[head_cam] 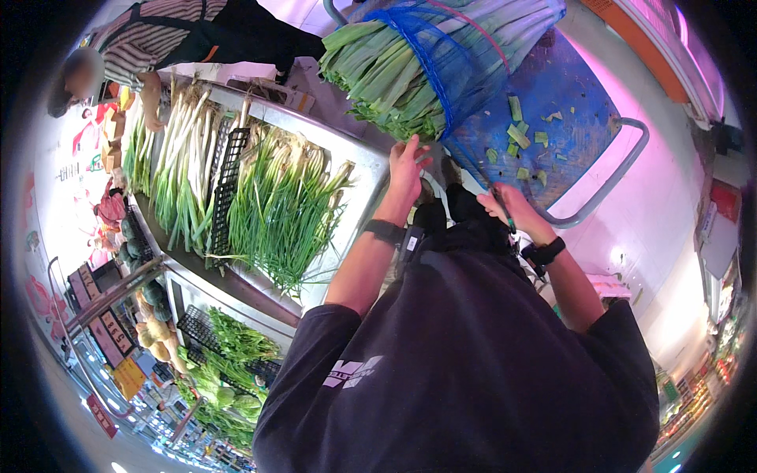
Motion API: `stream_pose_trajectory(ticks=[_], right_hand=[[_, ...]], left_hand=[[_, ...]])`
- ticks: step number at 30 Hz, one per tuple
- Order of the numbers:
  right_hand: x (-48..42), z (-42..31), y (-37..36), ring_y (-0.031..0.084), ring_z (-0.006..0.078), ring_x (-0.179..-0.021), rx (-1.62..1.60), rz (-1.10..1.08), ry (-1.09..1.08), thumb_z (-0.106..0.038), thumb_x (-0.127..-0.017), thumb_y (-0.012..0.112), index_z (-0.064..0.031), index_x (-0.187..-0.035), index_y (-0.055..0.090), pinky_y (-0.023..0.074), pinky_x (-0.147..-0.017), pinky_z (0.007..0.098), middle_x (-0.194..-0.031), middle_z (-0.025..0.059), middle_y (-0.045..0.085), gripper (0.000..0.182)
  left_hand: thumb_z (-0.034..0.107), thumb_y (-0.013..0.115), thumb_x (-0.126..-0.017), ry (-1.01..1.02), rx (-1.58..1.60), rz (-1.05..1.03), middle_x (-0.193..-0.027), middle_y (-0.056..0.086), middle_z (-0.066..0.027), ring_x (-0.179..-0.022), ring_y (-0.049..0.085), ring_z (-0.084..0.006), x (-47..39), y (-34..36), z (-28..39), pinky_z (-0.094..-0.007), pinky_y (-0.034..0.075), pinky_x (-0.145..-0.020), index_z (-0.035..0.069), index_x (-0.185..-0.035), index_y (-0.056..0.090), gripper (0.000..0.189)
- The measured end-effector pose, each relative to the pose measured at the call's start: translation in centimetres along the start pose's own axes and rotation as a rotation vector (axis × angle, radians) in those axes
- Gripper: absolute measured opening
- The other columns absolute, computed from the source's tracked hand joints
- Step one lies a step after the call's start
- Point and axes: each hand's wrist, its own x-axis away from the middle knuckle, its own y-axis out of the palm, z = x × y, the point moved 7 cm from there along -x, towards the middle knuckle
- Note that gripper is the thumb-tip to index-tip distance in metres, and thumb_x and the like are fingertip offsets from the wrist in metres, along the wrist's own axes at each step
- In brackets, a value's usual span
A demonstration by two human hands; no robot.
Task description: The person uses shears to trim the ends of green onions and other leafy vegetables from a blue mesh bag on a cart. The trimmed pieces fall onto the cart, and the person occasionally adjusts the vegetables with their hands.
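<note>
Before me lies a large bundle of leeks [387,71], its cut green tops facing my side. A blue mesh bag [455,71] wraps the bundle. My left hand [407,168] is raised just below the leaf ends, fingers apart and nothing seen in it; whether a fingertip touches the leaves I cannot tell. Farther right, my right hand [516,207] is closed around a slim dark implement [502,207], whose kind is unclear. A narrow blue strip [467,159] runs from the bag's edge towards this hand; whether the fingers hold it is unclear.
The bundle rests on a blue platform cart [568,100] with a grey tubular handle [627,171] and scattered leek scraps [517,136]. On my left, a metal display counter [361,195] carries scallions [284,201] and a black plastic divider [227,183]. Another person [171,41] reaches over its far end.
</note>
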Motion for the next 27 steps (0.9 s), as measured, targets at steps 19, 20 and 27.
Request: stream_pose_trajectory(ticks=[19,20,27], right_hand=[[-3.0,-2.7,1.4,0.057,0.0210,-0.061,0.099,-0.300,0.139,-0.067,-0.089,0.048,0.0007,-0.076,0.053,0.0460,-0.060,0.0363,-0.068,0.0125,0.056,0.070],[-3.2,-3.1,1.3,0.057,0.0204,-0.062,0.137,-0.318,0.123,-0.071,-0.088,0.045,0.0006,-0.076,0.053,0.0463,-0.062,0.0347,-0.067,0.0110,0.056,0.073],[-5.0,-1.2,1.1,0.057,0.0188,-0.066,0.064,-0.437,0.197,-0.075,-0.086,0.043,-0.0008,-0.079,0.056,0.0462,-0.065,0.0318,-0.071,0.0082,0.057,0.076]], left_hand=[[0.044,0.056,-0.095,-0.200,-0.195,0.008,-0.076,0.066,-0.0121,-0.052,0.061,-0.0198,1.1,2.7,-0.1,-0.0297,0.046,-0.045,-0.002,-0.103,0.055,0.047],[0.044,0.056,-0.094,-0.206,-0.223,0.004,-0.073,0.065,-0.0112,-0.049,0.058,-0.0189,0.7,2.4,-0.2,-0.0288,0.044,-0.043,-0.002,-0.100,0.055,0.046],[0.034,0.059,-0.096,-0.158,-0.249,0.109,-0.061,0.053,-0.0056,-0.043,0.042,-0.0115,0.6,1.7,0.2,-0.0282,0.030,-0.038,0.000,-0.088,0.054,0.035]])
